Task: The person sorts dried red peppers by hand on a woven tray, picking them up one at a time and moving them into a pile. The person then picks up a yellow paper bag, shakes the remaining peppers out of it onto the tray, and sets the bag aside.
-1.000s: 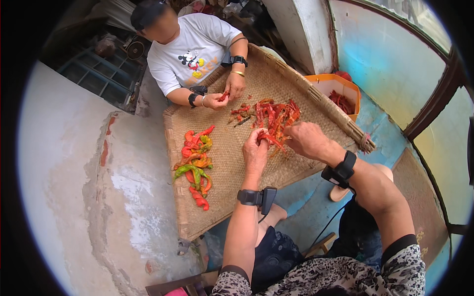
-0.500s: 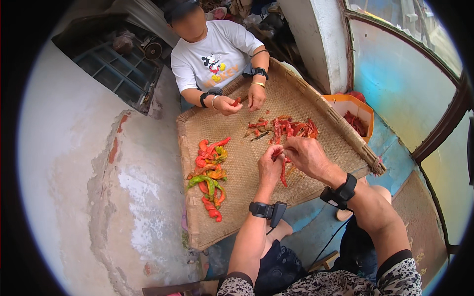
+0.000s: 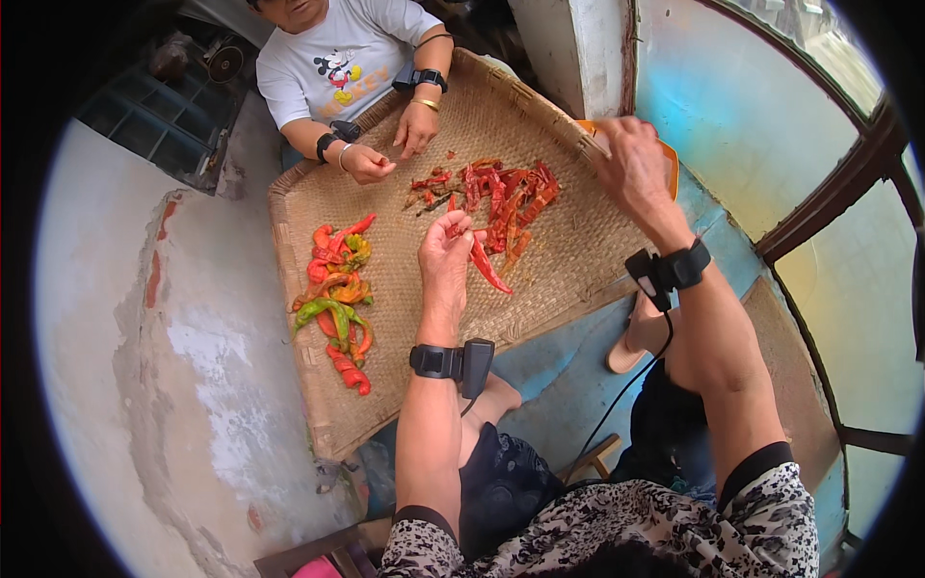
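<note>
My left hand (image 3: 444,258) is closed on a red chili pepper (image 3: 489,269), pinching its upper end over the woven tray (image 3: 405,318) so that the long body slants down to the right. My right hand (image 3: 632,171) is stretched out to the far right, across the tray's rim above an orange-rimmed container (image 3: 672,164). Its fingers are spread and bent downward, with nothing visible in them; the fingertips are partly hidden. A heap of dried red chili peppers (image 3: 511,197) lies on the tray beyond my left hand.
Fresh red, green and orange peppers (image 3: 337,289) lie along the tray's left side. Across from me, a person in a white T-shirt holds a small red piece over the tray (image 3: 379,162). A window frame (image 3: 838,188) stands right, a rough wall (image 3: 193,318) left. A cable (image 3: 631,380) hangs from my right wrist.
My right hand has left the pepper in my left hand and moved right to the container. My left hand still holds a pepper. The whole view has shifted, moving the tray leftward in it.
</note>
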Available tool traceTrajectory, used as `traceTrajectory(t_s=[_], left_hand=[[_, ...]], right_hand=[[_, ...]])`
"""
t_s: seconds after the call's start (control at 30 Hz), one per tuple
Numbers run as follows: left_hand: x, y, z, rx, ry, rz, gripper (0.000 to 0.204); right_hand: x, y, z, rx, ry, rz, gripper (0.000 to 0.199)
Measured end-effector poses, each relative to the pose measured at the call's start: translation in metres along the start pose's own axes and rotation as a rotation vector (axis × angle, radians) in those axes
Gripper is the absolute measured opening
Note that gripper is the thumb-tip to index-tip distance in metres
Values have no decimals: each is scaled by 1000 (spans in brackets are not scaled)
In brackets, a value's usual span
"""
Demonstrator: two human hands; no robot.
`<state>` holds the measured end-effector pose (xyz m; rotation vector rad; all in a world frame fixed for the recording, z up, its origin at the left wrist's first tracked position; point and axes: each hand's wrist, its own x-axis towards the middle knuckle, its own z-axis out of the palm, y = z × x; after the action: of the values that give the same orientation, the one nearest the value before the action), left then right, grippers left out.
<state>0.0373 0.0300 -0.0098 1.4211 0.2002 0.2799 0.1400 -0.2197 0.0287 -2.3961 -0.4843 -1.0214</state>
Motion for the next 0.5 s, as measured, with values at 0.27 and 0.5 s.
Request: traceTrajectory(t_s=[0.27, 0.5], left_hand=[[0, 0, 10, -235, -34, 70, 32], [1, 3, -5, -122, 102, 31, 33]], right_hand=[[-53, -95, 6, 609, -850, -22, 24], [-41, -61, 16, 729, -659, -43, 18]])
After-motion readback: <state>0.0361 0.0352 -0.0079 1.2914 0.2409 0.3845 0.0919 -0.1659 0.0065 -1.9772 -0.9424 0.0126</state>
